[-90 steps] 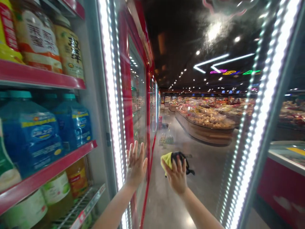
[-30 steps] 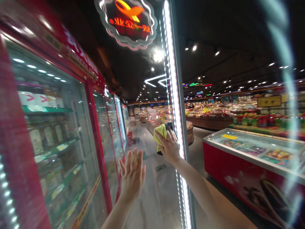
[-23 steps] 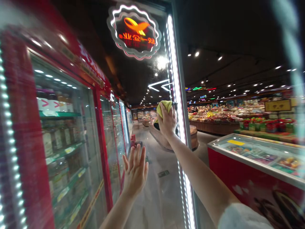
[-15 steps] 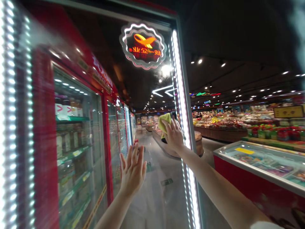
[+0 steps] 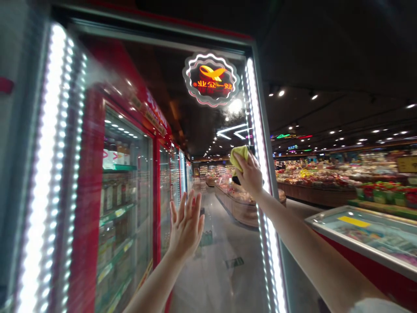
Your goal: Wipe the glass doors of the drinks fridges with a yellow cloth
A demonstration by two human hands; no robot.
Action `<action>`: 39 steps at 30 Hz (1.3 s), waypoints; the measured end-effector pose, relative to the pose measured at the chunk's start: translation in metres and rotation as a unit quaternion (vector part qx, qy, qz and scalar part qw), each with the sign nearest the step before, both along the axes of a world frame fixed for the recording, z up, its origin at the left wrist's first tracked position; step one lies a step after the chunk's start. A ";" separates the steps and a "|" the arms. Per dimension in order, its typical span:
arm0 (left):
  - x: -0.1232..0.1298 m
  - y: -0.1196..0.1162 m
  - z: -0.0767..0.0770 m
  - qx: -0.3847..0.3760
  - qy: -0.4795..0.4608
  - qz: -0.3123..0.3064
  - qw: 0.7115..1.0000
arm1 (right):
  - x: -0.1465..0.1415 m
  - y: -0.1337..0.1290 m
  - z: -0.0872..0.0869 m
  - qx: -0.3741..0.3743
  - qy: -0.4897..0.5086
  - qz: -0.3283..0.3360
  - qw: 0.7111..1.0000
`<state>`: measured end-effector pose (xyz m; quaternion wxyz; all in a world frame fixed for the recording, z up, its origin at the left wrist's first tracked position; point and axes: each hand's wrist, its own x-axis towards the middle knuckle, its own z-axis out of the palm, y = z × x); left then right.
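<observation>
In front of me stands a glass door (image 5: 221, 278), edged with bright light strips and bearing a lit scalloped sign (image 5: 211, 79) near its top. My right hand (image 5: 251, 174) presses a yellow-green cloth (image 5: 239, 157) to the glass beside the right-hand light strip (image 5: 259, 117). Its fingers lie over the cloth, hiding part of it. Lower and to the left, my left hand (image 5: 186, 226) is raised with fingers spread, its back towards me. Nothing is in it, and the palm faces the glass; whether it touches I cannot tell.
Red drink coolers (image 5: 156, 174) with stocked shelves line the left side, seen through the glass. A chest freezer (image 5: 365, 230) stands at the right. Behind it are produce displays (image 5: 312, 178). A grey aisle floor (image 5: 213, 217) runs away ahead.
My view has swung left and slightly up, so the door and sign sit further right and lower. The cloth hand has moved slightly up relative to the door; the left hand remains spread.
</observation>
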<state>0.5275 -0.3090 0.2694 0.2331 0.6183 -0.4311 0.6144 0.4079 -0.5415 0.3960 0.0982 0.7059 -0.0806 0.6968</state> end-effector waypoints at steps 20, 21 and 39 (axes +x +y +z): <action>0.009 0.002 0.036 -0.015 -0.035 0.025 0.999 | 0.015 -0.012 0.156 0.077 -0.051 0.009 0.996; 0.009 0.000 0.039 -0.015 -0.036 0.026 0.999 | 0.019 -0.005 0.174 0.082 -0.050 0.009 0.995; 0.015 0.002 0.045 -0.037 0.005 0.024 0.999 | 0.033 0.026 0.076 -0.049 -0.005 0.015 0.999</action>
